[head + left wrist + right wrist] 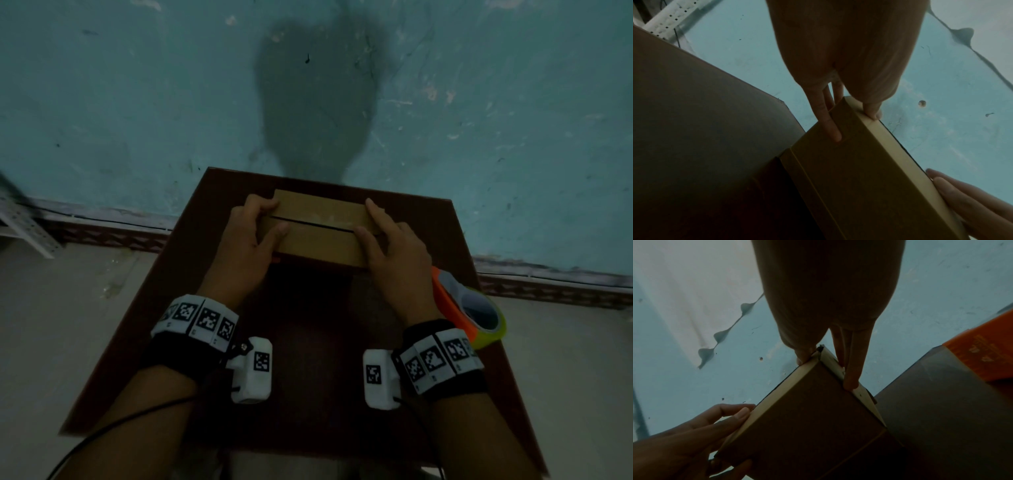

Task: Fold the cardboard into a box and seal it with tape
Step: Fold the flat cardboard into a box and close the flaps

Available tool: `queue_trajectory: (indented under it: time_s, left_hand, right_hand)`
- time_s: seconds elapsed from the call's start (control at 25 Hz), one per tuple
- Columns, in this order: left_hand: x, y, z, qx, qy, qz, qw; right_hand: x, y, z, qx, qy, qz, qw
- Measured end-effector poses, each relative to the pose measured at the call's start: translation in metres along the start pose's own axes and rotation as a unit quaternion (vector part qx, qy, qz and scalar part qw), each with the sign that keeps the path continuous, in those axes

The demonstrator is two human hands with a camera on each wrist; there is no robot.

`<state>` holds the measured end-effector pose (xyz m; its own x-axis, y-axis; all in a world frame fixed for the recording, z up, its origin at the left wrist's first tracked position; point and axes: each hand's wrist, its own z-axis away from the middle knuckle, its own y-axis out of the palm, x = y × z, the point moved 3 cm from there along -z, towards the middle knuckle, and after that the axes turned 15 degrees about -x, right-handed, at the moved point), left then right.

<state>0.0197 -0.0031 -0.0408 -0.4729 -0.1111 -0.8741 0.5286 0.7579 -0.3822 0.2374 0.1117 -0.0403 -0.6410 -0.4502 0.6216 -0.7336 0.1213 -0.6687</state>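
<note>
Dark tabletop shows between my forearms, on the near side of the cardboard box: room for a hand to pass. My left hand and right hand hold the box's two ends and block them. The tape dispenser stands at the right edge, just beside my right wrist. The wall rises behind the tabletop's far edge.

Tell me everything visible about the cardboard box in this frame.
The brown cardboard box is low and rectangular, lying flat near the far edge of the dark brown table. Its two top flaps are folded shut, a dark seam between them. The left hand grips its left end, the right hand its right end, thumbs on top.
</note>
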Motion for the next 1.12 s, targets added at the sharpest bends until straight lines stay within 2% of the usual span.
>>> queue_trajectory:
  time_s: [0.08,0.16,0.24,0.36,0.52,0.72,0.92,1.0,1.12]
  left_hand:
    - [0.004,0.001,-0.002,0.000,-0.016,0.035,0.999]
    - [0.008,0.003,-0.003,0.005,-0.060,0.073,0.996]
    - [0.012,0.004,-0.004,0.009,-0.086,0.056,0.995]
    - [0.013,0.001,-0.008,0.002,-0.014,-0.010,1.000]
    - [0.025,0.000,-0.007,0.052,0.001,-0.014,0.999]
    - [0.021,-0.005,-0.010,0.001,0.040,0.014,0.999]
    - [0.014,-0.002,-0.009,-0.033,0.029,0.055,0.998]
    - [0.011,-0.001,-0.007,-0.019,0.029,0.100,0.994]
    - [0.010,-0.003,-0.006,0.001,0.031,0.111,0.993]
  right_hand:
    - [-0.002,0.000,-0.002,0.002,0.012,-0.012,1.000]
    - [-0.005,0.001,-0.004,0.011,0.056,-0.055,0.997]
    - [-0.005,0.004,-0.003,0.025,0.066,-0.053,0.996]
    - [-0.004,0.007,0.002,-0.001,0.031,-0.039,0.999]
    - [-0.001,0.008,0.003,-0.032,0.036,-0.080,0.996]
    - [-0.007,0.003,0.000,-0.077,0.026,-0.118,0.990]
    - [-0.003,0.011,0.005,-0.023,0.066,-0.162,0.984]
    - [0.001,0.016,0.007,-0.002,0.087,-0.177,0.980]
    - [-0.001,0.019,0.006,0.010,0.099,-0.173,0.980]
